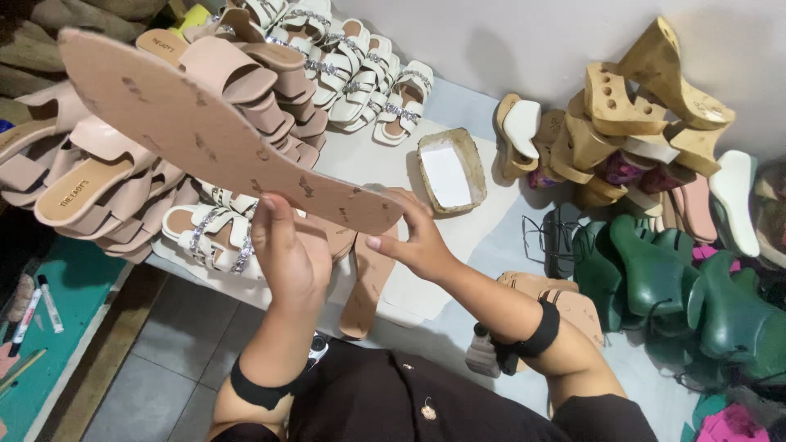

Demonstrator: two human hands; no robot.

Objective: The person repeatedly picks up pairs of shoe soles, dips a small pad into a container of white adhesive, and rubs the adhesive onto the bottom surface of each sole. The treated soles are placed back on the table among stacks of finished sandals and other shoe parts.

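At centre of head view, left hand point(288, 250) and right hand point(413, 237) each pinched the heel end of a tan sandal insole board point(205, 131), raised toward 10 o'clock over beige strap sandals point(98, 176); white tray point(450, 172) at 1 o'clock. Step judged inspection; turning it would need a steady two-handed grip.

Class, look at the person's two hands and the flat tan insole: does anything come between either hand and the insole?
Nothing visible does. The left hand and the right hand both grip the heel end of the insole directly, holding it raised above the beige sandals and the white tray.
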